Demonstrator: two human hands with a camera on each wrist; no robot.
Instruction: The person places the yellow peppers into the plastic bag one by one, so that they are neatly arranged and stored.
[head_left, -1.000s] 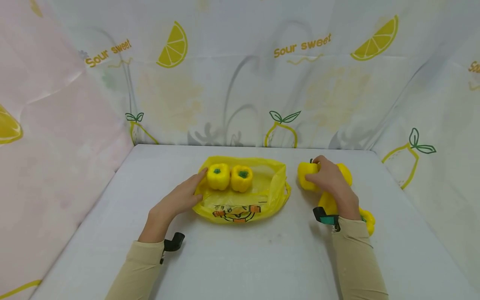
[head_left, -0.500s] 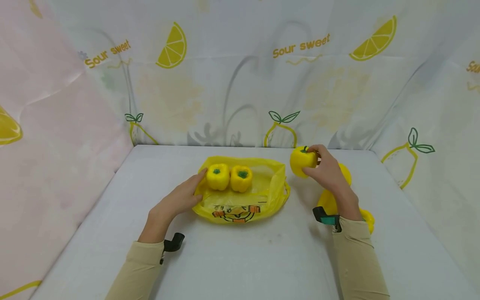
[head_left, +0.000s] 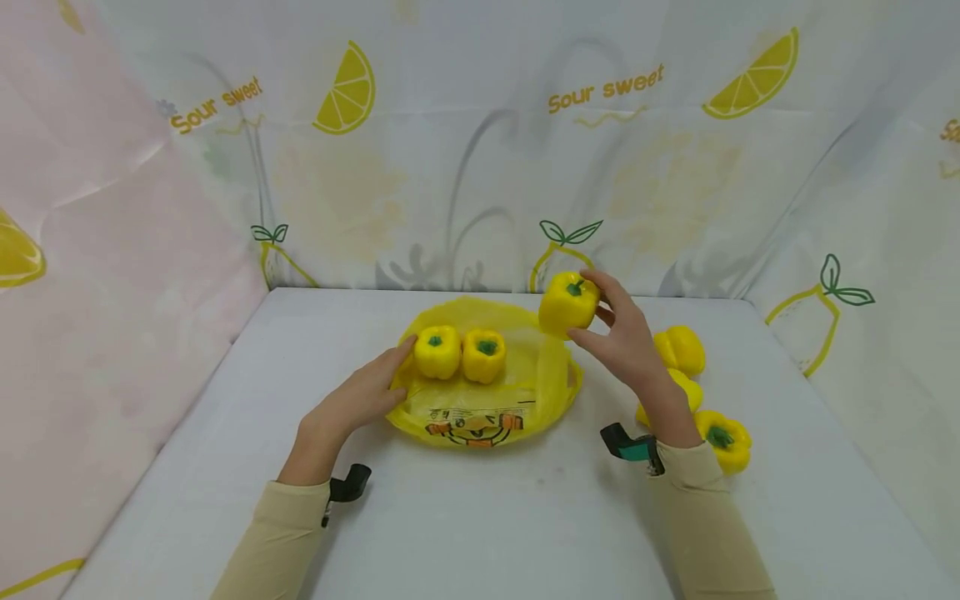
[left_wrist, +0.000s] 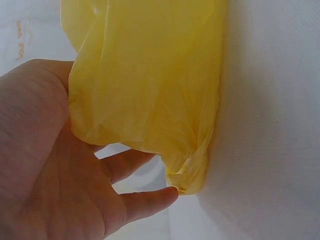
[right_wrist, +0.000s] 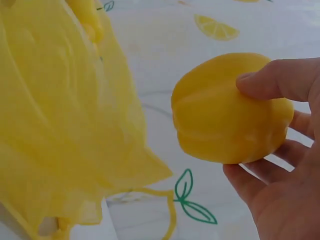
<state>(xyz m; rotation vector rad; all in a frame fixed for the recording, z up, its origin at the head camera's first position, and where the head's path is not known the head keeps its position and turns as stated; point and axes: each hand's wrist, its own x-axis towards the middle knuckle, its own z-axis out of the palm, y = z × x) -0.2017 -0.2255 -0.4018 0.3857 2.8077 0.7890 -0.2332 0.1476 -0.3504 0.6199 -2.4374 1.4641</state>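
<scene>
The right hand [head_left: 622,342] held 1 yellow bell pepper [head_left: 567,307] between thumb and fingers, raised near the yellow plastic bag [head_left: 551,375]. The left hand [head_left: 363,392], visible fingers spread, touched the bag; any pinch was unclear. Inside lay 2 peppers [head_left: 437,355].

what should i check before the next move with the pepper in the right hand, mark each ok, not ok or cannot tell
1. Held pepper gripped by the right hand: ok.
2. Held pepper directly over the yellow bag: cannot tell; they partly overlap in the head view, but the right wrist view shows a gap.
3. Left hand on the yellow bag: ok, touching its left side.
4. Firm hold there: cannot tell.
5. Space next to the two peppers at the left hand: ok, bare bag shows to their right.
6. Three other peppers apart from the yellow bag: ok, off to its right.
</scene>
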